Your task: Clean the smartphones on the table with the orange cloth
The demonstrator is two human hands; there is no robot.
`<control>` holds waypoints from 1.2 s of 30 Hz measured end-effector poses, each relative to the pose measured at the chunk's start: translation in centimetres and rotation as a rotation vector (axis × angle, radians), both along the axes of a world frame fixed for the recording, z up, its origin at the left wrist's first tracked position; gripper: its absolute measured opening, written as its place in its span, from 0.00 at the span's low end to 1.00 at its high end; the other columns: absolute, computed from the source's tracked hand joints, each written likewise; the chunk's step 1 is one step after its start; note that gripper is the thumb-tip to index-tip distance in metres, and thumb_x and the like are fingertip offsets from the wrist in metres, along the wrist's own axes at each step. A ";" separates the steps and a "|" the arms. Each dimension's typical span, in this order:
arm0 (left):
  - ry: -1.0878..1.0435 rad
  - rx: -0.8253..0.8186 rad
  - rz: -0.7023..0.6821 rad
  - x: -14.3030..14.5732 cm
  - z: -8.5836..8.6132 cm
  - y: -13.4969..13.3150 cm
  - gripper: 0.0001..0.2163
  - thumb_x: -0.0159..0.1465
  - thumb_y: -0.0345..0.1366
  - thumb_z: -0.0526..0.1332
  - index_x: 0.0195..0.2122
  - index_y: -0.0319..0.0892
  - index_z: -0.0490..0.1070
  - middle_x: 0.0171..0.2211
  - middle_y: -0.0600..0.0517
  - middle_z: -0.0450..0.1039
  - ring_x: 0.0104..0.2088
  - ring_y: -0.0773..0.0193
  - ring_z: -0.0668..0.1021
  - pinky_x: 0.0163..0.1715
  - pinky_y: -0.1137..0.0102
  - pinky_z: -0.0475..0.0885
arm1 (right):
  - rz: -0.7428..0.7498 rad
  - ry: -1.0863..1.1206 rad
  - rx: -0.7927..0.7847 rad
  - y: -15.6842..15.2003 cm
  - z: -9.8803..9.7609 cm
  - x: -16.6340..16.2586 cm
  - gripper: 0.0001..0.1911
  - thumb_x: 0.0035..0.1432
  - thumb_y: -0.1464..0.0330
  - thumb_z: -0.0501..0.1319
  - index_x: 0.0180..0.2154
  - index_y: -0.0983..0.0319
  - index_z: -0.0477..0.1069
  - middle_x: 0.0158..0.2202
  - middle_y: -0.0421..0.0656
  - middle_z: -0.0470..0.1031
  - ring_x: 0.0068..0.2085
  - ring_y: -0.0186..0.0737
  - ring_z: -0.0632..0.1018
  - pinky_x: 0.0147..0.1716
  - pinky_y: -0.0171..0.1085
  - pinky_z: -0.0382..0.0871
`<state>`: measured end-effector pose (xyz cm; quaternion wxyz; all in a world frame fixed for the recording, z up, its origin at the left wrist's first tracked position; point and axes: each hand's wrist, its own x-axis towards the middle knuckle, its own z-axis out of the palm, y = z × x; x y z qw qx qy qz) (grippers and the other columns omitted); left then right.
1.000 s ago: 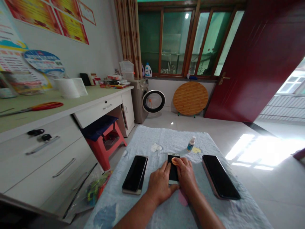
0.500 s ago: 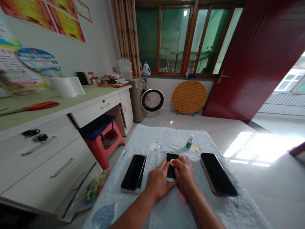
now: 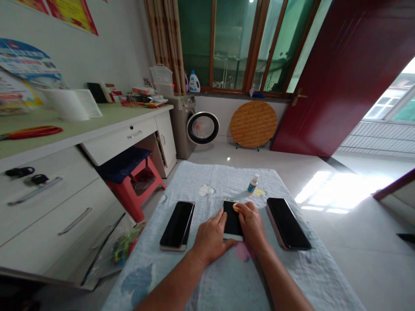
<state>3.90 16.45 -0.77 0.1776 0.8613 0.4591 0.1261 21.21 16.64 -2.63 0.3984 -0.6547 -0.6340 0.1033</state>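
A white-framed smartphone (image 3: 231, 223) with a dark screen lies face up on the cloth-covered table. My left hand (image 3: 210, 236) grips it, with fingers along its left edge and the thumb by its bottom edge. In my right hand (image 3: 251, 222) a small round orange pad (image 3: 236, 207) is pinched and pressed on the upper right of the screen. To the left lies another phone (image 3: 177, 225), dark and face up. A third, thicker-looking phone (image 3: 288, 223) rests on the right. Beyond the hands stands a small white-capped spray bottle (image 3: 252, 185) with a blue label.
A pale blue patterned cloth (image 3: 227, 276) covers the table. On the left are a white desk (image 3: 119, 134) and a red stool (image 3: 136, 185). Farther back stand a washing machine (image 3: 181, 125) with its round door swung out and a round wooden tabletop (image 3: 253, 124) against the wall.
The orange pad has slid toward the upper right of the phone's screen with my right hand. My left hand stays at the phone's left side. The whole view has shifted slightly.
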 end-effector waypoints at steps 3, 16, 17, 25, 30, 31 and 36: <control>0.004 0.010 -0.019 0.0 0.3 -0.3 0.39 0.56 0.59 0.60 0.62 0.37 0.59 0.63 0.38 0.58 0.57 0.47 0.70 0.55 0.59 0.66 | -0.071 0.006 -0.001 0.1 -0.1 0.4 0.17 0.57 0.73 0.50 0.42 0.61 0.75 0.37 0.45 0.70 0.40 0.41 0.72 0.43 0.37 0.66; -0.007 0.019 -0.076 -0.2 0.6 -1.3 0.38 0.53 0.55 0.65 0.61 0.40 0.60 0.62 0.39 0.60 0.56 0.47 0.70 0.56 0.57 0.65 | -0.077 -0.163 0.021 0.2 -0.3 0.5 0.17 0.60 0.72 0.52 0.44 0.59 0.75 0.39 0.46 0.70 0.41 0.41 0.70 0.45 0.39 0.64; -0.010 0.015 -0.077 -0.3 0.5 -1.3 0.38 0.54 0.55 0.65 0.61 0.40 0.60 0.62 0.39 0.60 0.56 0.47 0.70 0.56 0.57 0.65 | -0.068 -0.179 0.017 0.2 -0.3 0.4 0.17 0.61 0.72 0.51 0.44 0.58 0.76 0.40 0.46 0.70 0.40 0.41 0.69 0.44 0.39 0.64; -0.094 -0.032 -0.062 -0.5 0.3 -0.8 0.37 0.57 0.52 0.62 0.64 0.43 0.53 0.62 0.42 0.60 0.57 0.49 0.70 0.57 0.58 0.64 | 0.213 -0.145 -0.039 -0.5 1.8 -0.4 0.19 0.51 0.79 0.52 0.36 0.58 0.78 0.36 0.43 0.72 0.39 0.39 0.69 0.43 0.38 0.61; -0.084 -0.035 -0.057 -0.6 0.2 -0.7 0.36 0.57 0.53 0.62 0.62 0.41 0.57 0.63 0.41 0.60 0.58 0.49 0.69 0.58 0.58 0.64 | 0.337 -0.077 -0.078 -0.8 2.7 -0.6 0.15 0.50 0.77 0.54 0.30 0.59 0.78 0.30 0.41 0.71 0.35 0.37 0.71 0.40 0.36 0.62; -0.081 -0.036 -0.059 -0.7 0.2 -0.7 0.36 0.57 0.53 0.63 0.62 0.40 0.57 0.63 0.41 0.60 0.59 0.49 0.69 0.58 0.59 0.63 | 0.315 -0.062 -0.075 -0.8 2.5 -0.5 0.14 0.51 0.77 0.54 0.30 0.59 0.78 0.30 0.42 0.71 0.35 0.37 0.71 0.39 0.36 0.63; -0.083 -0.027 -0.079 -0.9 -0.2 -0.4 0.35 0.57 0.52 0.63 0.62 0.42 0.58 0.64 0.42 0.58 0.60 0.50 0.68 0.59 0.60 0.63 | 0.023 -0.064 0.001 -0.2 0.5 0.5 0.16 0.55 0.75 0.52 0.37 0.62 0.78 0.34 0.45 0.71 0.38 0.40 0.71 0.42 0.38 0.64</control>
